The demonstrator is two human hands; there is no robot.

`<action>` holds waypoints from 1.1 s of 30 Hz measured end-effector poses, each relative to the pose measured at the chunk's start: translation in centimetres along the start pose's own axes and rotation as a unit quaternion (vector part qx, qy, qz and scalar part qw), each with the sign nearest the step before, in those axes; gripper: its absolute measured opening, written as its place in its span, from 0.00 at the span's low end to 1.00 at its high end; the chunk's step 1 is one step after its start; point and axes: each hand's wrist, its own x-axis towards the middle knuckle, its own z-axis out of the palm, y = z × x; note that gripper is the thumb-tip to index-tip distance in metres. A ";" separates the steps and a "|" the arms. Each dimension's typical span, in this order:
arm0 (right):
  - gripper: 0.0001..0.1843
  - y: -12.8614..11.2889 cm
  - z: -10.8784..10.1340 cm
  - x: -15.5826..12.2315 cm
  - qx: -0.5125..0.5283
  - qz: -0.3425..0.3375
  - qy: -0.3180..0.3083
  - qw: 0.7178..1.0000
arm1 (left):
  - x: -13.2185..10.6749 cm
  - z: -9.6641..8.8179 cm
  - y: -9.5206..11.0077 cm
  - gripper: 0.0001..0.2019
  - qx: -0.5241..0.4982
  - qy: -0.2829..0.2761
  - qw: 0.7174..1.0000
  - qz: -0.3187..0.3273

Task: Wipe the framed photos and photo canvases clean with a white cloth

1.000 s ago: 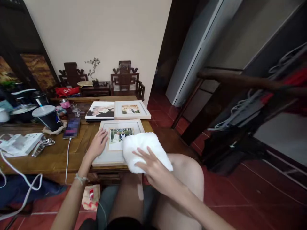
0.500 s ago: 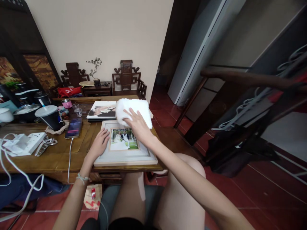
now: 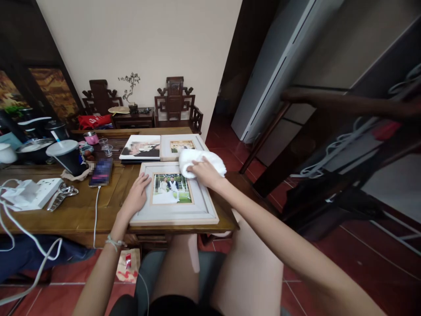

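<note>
A large framed photo [image 3: 173, 211] with a pale wooden frame lies flat at the near edge of the wooden table [image 3: 75, 215]. My left hand [image 3: 136, 195] rests open and flat on the frame's left side. My right hand [image 3: 204, 172] presses a bunched white cloth [image 3: 200, 159] onto the frame's upper right corner, fingers curled over it. Behind it lie a smaller framed photo [image 3: 179, 147] and a photo album [image 3: 140, 147].
A phone [image 3: 101, 171] on a white cable, a black lidded cup [image 3: 66, 156], keys [image 3: 61, 195], a white power strip [image 3: 36, 192] and small cups crowd the table's left. Carved chairs stand at the far wall. A dark wooden rack with hanging items stands at the right.
My right hand carried the cloth from the frame's lower right up to its far edge, then back down to the upper right corner, bunching it smaller. My left hand stayed on the frame.
</note>
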 end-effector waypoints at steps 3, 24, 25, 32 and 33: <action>0.27 0.2 -0.7 -3.3 0.000 -0.003 -0.011 1.000 | 0.1 0.1 -0.1 0.27 0.003 0.003 1.000 0.002; 0.31 -0.9 0.3 -1.6 -0.002 -0.024 0.040 0.999 | 0.1 -0.2 0.1 0.27 -0.004 -0.006 1.000 -0.005; 0.30 -1.3 0.8 -1.7 0.000 -0.032 0.031 0.999 | 0.1 -0.2 0.2 0.27 -0.005 -0.007 1.000 -0.006; 0.31 -4.3 -1.0 -8.3 0.083 -0.083 -0.017 0.993 | 0.2 -0.2 0.2 0.28 -0.015 -0.008 1.000 -0.004; 0.32 -4.9 -1.7 -9.5 0.101 -0.084 -0.028 0.991 | 0.2 -0.1 0.1 0.28 -0.011 -0.007 1.000 -0.002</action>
